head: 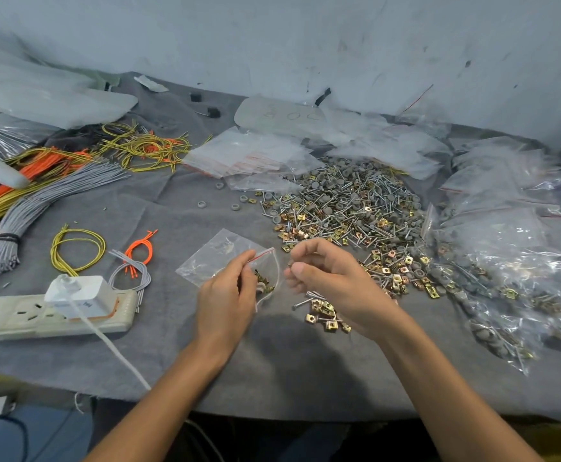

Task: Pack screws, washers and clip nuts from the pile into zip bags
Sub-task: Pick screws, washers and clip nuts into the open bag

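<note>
We find the left hand [225,295] pinching the zip bag [212,258] mouth; the right hand [326,278], at its three o'clock, pinches a small part [290,262]. Writing on the twelve o'clock pouch [279,115] is illegible.

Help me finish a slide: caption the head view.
Left hand holds a zip bag open; right hand pinches a small part near the pile.

Wire bundles [39,191] and a power strip [52,316] on grey cloth [172,211]

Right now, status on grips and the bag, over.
Left grip holds zip bag open. Right grip pinches small part at its mouth. Nothing between them.
</note>
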A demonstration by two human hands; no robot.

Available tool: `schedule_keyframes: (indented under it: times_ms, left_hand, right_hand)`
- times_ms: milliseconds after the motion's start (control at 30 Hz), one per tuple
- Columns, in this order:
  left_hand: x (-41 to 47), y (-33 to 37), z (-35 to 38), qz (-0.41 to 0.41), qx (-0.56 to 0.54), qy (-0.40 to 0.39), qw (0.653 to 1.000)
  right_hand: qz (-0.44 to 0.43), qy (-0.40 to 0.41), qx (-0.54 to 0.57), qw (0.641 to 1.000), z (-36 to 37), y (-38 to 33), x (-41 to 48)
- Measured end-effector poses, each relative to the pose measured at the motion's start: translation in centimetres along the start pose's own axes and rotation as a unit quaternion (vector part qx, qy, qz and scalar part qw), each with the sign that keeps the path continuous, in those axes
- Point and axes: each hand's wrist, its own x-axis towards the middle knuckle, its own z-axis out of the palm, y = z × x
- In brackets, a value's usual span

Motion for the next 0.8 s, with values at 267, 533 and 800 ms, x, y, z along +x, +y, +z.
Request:
schedule_keyframes:
  times_ms: [267, 533, 800]
  left_hand:
    - [-0.1, -0.1, 0.0, 0.003, -0.004, -0.001, 1.000]
    - [-0.1, 0.0, -0.2, 0.004, -0.003, -0.006, 1.000]
    - [-0.1, -0.1, 0.1, -0.002, -0.005, -0.006, 1.000]
  right_hand:
    - [-0.041, 0.040, -0.297, 0.953, 1.6, 0.9, 1.3]
    - [-0.088, 0.016, -0.547, 0.832, 2.6, 0.5, 4.3]
    - [-0.033, 0.099, -0.431, 0.896, -2.4, -1.5, 4.0]
